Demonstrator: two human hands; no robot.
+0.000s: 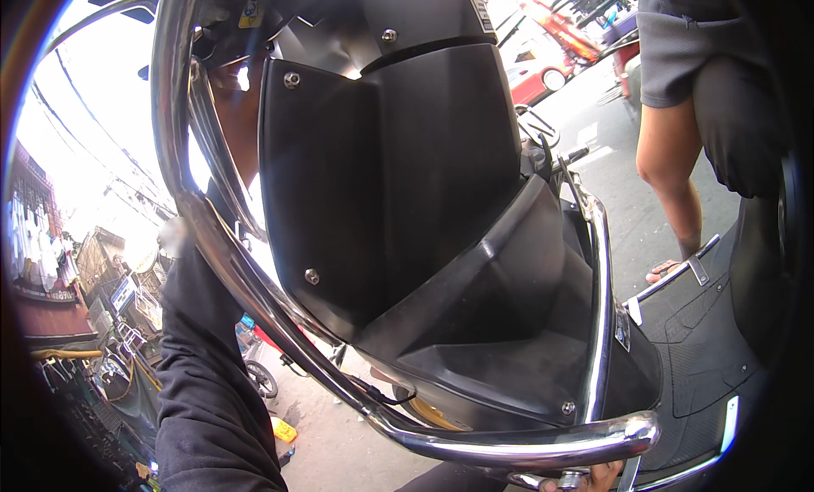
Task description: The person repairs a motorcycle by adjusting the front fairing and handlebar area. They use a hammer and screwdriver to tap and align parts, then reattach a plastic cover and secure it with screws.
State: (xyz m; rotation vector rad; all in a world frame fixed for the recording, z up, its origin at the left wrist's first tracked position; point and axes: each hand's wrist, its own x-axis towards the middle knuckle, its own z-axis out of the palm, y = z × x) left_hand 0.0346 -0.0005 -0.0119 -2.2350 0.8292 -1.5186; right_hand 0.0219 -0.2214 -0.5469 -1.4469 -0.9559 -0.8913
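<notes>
A scooter's matte black front panel (449, 127) fills the middle of the view, with shiny bolts near its edges. Around it bends a chrome crash bar (254, 280), whose capped end (640, 433) sits at the lower right. My left arm, in a dark sleeve, rises behind the bar. My left hand (231, 78) is up behind the panel's left edge, its fingers mostly hidden. At the bottom edge, my right hand (602, 477) shows only some fingers below the bar, closed about a round metal fitting (572, 478). The picture's edge cuts off the rest of this hand.
The black footboard (699, 343) with metal trim extends at right. A person in grey shorts (674, 59) stands beyond it. A red car (534, 81) is parked across the road. Stalls and hanging clothes (38, 237) line the left, and a yellow object (284, 430) lies on the ground.
</notes>
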